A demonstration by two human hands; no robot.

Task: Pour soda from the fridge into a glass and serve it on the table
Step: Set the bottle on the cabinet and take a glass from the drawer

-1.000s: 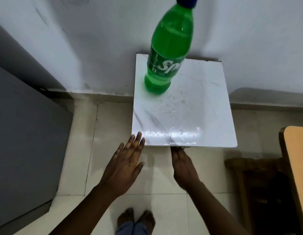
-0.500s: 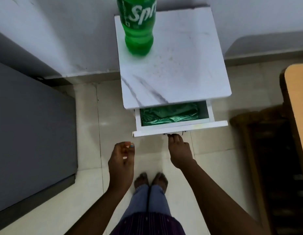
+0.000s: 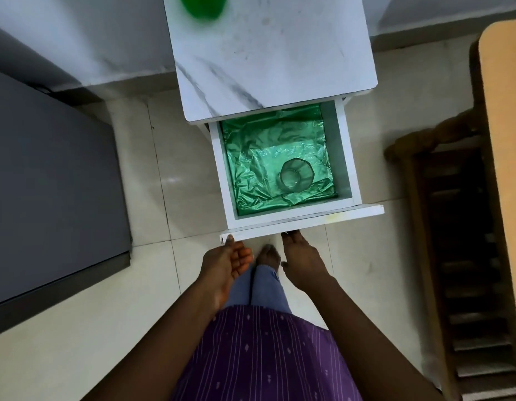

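The white side table's drawer (image 3: 345, 157) stands pulled far out, lined with crinkled green plastic. A clear empty glass (image 3: 294, 175) stands upright in its front right part. Only the base of the green soda bottle (image 3: 203, 5) shows, at the top edge, on the marble-patterned table top (image 3: 268, 53). My right hand (image 3: 301, 261) is at the middle of the drawer front, fingertips hooked under its lower edge. My left hand (image 3: 225, 267) hangs loosely curled by the front's left corner, thumb tip touching it, holding nothing.
A dark grey fridge (image 3: 48, 183) fills the left side. A light wooden table edge (image 3: 505, 140) runs down the right, with a dark wooden chair (image 3: 453, 227) beside it. My feet stand on pale floor tiles just under the drawer front.
The drawer has gone from shut to far out, pulled by my right hand, and the glass inside has come into sight. My left hand drew back and curled. The view tilted downward.
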